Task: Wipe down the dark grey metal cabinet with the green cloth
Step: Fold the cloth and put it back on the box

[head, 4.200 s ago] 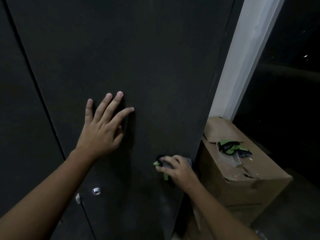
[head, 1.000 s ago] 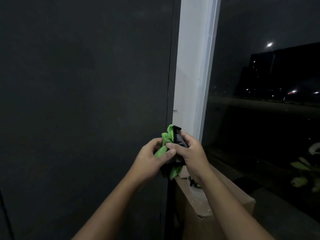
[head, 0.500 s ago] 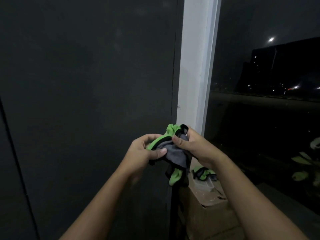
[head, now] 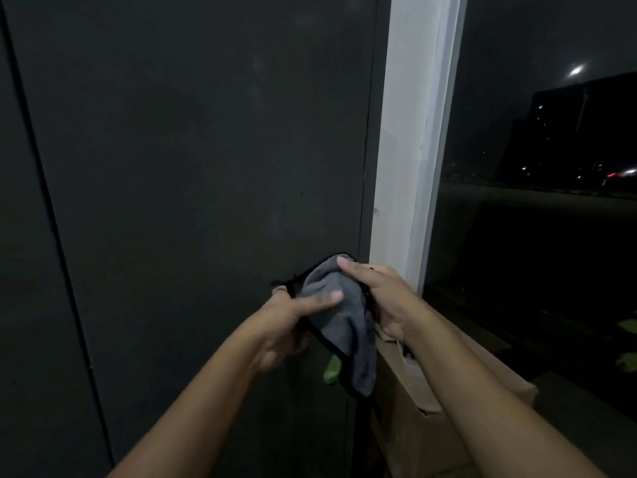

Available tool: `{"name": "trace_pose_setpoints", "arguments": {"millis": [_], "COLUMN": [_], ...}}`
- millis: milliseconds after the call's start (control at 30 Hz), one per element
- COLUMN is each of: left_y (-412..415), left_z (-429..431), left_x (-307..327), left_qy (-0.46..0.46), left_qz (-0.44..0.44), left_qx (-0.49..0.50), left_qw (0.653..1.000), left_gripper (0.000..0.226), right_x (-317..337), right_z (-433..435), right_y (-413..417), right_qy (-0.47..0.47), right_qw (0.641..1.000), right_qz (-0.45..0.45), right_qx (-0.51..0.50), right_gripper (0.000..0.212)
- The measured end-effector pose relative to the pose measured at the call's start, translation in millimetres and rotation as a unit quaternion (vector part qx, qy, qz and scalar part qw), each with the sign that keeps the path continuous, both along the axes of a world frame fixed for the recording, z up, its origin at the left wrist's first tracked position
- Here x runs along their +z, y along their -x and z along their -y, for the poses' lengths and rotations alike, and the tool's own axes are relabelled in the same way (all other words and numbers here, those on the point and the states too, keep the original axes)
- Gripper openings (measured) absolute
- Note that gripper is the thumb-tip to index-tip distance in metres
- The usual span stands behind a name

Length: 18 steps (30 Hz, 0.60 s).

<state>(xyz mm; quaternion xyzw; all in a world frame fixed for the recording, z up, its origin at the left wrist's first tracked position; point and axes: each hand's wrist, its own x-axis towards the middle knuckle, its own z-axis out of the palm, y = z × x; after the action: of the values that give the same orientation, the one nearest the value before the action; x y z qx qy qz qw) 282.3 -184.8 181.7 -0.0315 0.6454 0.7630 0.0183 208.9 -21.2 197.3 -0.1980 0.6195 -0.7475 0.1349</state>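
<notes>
Left grip (head: 289,315) and right grip (head: 382,294) both clutch the green cloth (head: 341,326), held off the cabinet (head: 206,167) near its right edge. The cloth seems mid-refold, not wiping. How much surface is left cannot be judged.

I have one view: head-worn wide-angle camera, facing forward and slightly down, close to the cabinet (head: 206,167) front, which fills the left; white window frame (head: 406,132) runs right of centre.

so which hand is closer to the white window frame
Right. The right hand grips the cloth right by the lower part of the white window frame; the left hand holds the cloth's other side, farther left in front of the cabinet.
</notes>
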Motion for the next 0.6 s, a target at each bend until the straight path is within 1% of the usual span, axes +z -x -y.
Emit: {"name": "trace_pose_setpoints", "arguments": {"millis": [33,67,133,200,300,367,467,600], "left_y": [-1,-2,-2,2,9,10,16,16], "left_z": [0,-1,-2,3,14,20,28,37], "left_x": [-3,-7,-10,-12,-13,-11,-8,-1], "left_qy": [0.024,0.045,0.045,0.027,0.062,0.057,0.023,0.006], "left_qz": [-0.008,-0.022,-0.059,-0.088,-0.131,-0.152,-0.168,-0.171], "left_qx": [0.021,0.041,0.085,0.141,0.183,0.197,0.211,0.234], "left_qw": [0.999,0.998,0.994,0.986,0.972,0.967,0.963,0.957], "left_gripper": [0.097,0.097,0.081,0.065,0.057,0.049,0.050,0.048], "right_x": [-2,-4,-5,-6,-3,-3,-1,2], "right_z": [3,6,9,11,10,9,8,7], "right_y": [2,3,5,6,5,8,11,20], "right_qy": [-0.011,-0.023,-0.056,-0.109,-0.176,-0.183,-0.179,-0.178], "right_qw": [1.000,0.999,0.997,0.990,0.971,0.965,0.960,0.955], "right_qz": [-0.003,-0.003,-0.017,-0.057,-0.112,-0.136,-0.176,-0.204], "right_qx": [-0.017,-0.032,-0.054,-0.076,-0.120,-0.128,-0.121,-0.122], "right_gripper": [0.043,0.043,0.046,0.053,0.057,0.059,0.060,0.051]}}
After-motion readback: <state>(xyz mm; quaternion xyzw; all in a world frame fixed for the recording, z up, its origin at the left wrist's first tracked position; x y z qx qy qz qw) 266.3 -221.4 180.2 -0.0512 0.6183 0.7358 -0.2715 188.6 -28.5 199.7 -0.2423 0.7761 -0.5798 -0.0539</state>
